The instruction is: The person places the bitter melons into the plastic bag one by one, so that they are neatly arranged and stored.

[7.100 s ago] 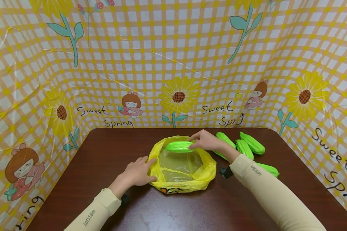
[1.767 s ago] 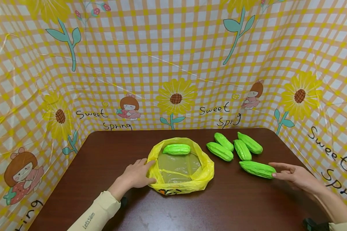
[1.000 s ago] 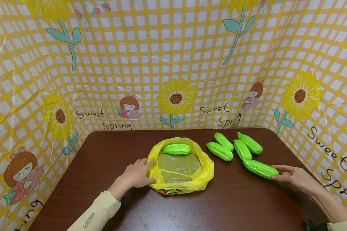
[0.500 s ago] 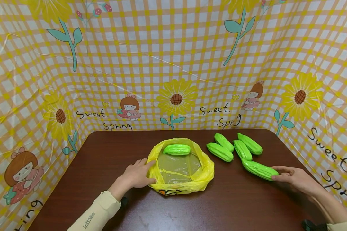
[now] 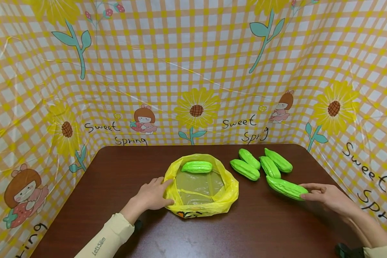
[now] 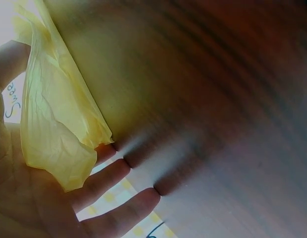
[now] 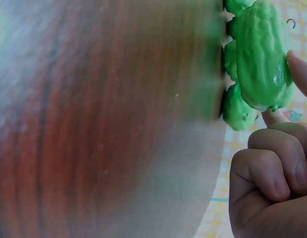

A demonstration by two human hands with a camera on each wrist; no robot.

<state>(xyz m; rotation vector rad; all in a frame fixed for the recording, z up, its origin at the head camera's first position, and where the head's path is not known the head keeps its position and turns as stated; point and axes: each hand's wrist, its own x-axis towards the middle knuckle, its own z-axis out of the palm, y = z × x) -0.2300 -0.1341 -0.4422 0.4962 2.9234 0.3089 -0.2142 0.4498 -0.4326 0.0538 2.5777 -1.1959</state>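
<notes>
A yellow plastic bag [image 5: 230, 193] stands with its mouth wide open mid-table, and one green bitter melon [image 5: 197, 167] lies inside by the far wall. My left hand [image 5: 153, 193] is at the bag's left rim, fingers fairly straight; in the left wrist view its fingertips [image 6: 143, 198] rest on the table beside the yellow film. On the right, my right hand [image 5: 332, 200] pinches the near end of another bitter melon [image 5: 285, 188] between thumb and index finger. In the right wrist view this held bitter melon [image 7: 262, 59] looks slightly raised, other fingers curled below.
Several more bitter melons lie at the back right of the dark brown table [image 5: 125, 168], among them a bitter melon [image 5: 245, 169] close to the bag's right side. A checked, flower-printed cloth [image 5: 167, 64] rises around the back and sides.
The right hand earlier lowered a bitter melon into the bag, then moved right and took hold of another. Over the last half second that one shifted slightly left. The left hand stays put.
</notes>
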